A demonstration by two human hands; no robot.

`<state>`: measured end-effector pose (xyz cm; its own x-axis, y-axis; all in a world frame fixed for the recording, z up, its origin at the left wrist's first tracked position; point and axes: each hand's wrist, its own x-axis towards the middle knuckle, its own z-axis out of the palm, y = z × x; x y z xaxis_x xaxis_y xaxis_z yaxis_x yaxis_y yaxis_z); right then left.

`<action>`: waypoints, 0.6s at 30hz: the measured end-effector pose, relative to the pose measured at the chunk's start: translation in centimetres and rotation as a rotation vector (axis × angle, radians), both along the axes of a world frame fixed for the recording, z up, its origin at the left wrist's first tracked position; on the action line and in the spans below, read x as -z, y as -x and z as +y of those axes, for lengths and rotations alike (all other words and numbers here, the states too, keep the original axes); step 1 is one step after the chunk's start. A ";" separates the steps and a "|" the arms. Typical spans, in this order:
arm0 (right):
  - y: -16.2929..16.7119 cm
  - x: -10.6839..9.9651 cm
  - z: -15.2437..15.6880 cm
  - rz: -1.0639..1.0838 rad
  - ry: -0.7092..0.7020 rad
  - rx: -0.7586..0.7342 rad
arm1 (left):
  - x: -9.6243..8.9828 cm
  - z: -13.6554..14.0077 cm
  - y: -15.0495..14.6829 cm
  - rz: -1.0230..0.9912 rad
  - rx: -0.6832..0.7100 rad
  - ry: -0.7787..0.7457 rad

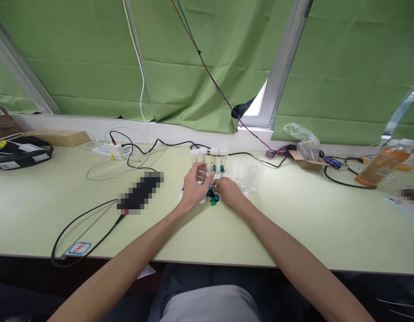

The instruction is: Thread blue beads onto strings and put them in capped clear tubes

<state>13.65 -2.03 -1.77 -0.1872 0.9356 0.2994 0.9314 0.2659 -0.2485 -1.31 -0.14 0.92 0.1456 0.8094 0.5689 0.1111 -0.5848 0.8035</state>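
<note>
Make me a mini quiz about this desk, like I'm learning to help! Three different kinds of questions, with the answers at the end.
1. True or false: the little green piece lies nearer the table's front edge than the row of clear tubes does.
2. Pick one. The tops on that row of tubes are: A) red, B) white, C) black.
3. Fill in the gap: the hand nearer the bottle with orange inside is the person's ____ hand.

Key:
1. True
2. B
3. right
</note>
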 end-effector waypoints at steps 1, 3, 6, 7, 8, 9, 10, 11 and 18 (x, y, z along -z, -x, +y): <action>0.0 0.0 0.0 0.002 0.002 0.002 | 0.0 0.0 0.0 -0.003 0.000 0.005; 0.1 -0.1 0.0 0.004 0.004 0.004 | 0.0 0.0 0.0 0.005 -0.002 0.010; 0.2 -0.2 0.0 0.005 0.005 0.007 | 0.1 0.2 0.1 0.043 -0.015 -0.004; 0.2 -0.2 -0.1 0.006 0.003 0.008 | 0.2 0.2 0.1 0.056 -0.022 -0.011; 0.2 -0.3 -0.1 0.008 0.001 0.008 | 0.2 0.3 0.1 0.068 -0.027 -0.019; 0.3 -0.3 -0.1 0.009 0.001 0.009 | 0.2 0.4 0.1 0.077 -0.032 -0.025; 0.3 -0.3 -0.1 0.009 0.002 0.010 | 0.3 0.4 0.1 0.083 -0.035 -0.031; 0.3 -0.3 -0.1 0.012 0.002 0.012 | 0.3 0.4 0.1 0.087 -0.039 -0.037; 0.2 -0.1 0.1 0.113 -0.033 -0.010 | 0.3 0.4 0.1 0.096 -0.053 -0.047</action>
<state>13.48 -1.94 -1.66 -0.1595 0.9233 0.3493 0.8952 0.2845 -0.3430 -1.40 0.29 0.59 0.1590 0.7902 0.5919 0.2181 -0.6128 0.7595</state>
